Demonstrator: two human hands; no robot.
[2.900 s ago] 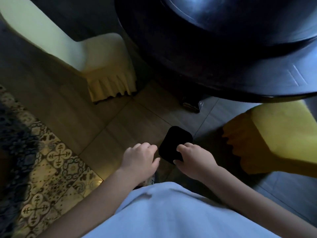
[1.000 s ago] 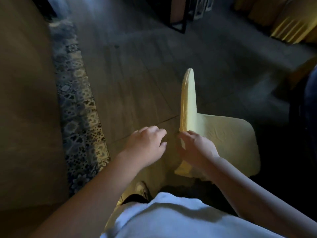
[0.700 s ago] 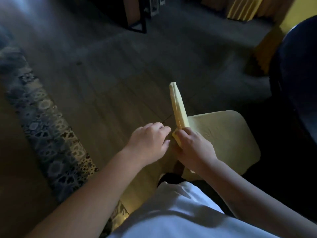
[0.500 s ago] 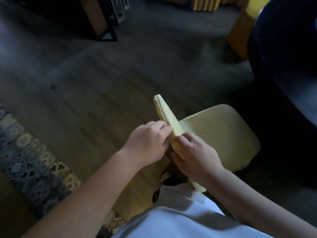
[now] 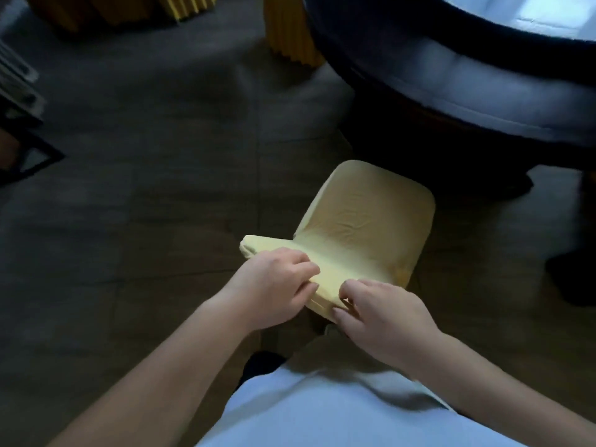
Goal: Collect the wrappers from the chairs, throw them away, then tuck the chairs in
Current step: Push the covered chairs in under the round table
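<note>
Both hands on the chair (image 5: 361, 227) back: our left hand (image 5: 274, 285) has fingers curled over the top edge, thumb underneath; our right hand (image 5: 383, 314) grips the same edge just beside it, fingers bent round the near corner. Nothing else in either hand, and no wrappers show on the seat or floor, so we judge this is the tuck-in step.

Doing it well: keep both grips low and even on the back, push straight toward the table (image 5: 483, 101) — uneven force will yaw the chair. The slipcover fabric looks loose, so we should squeeze through to the frame or the cover just slides.

Edges and room: the seat front already sits near the table's dark rim, with the base (image 5: 483, 182) behind it — legs are hidden under the cover, so we can't tell how they line up with the base. Open floor (image 5: 145, 188) to the left; another chair (image 5: 290, 30) well apart, up by the rim.
</note>
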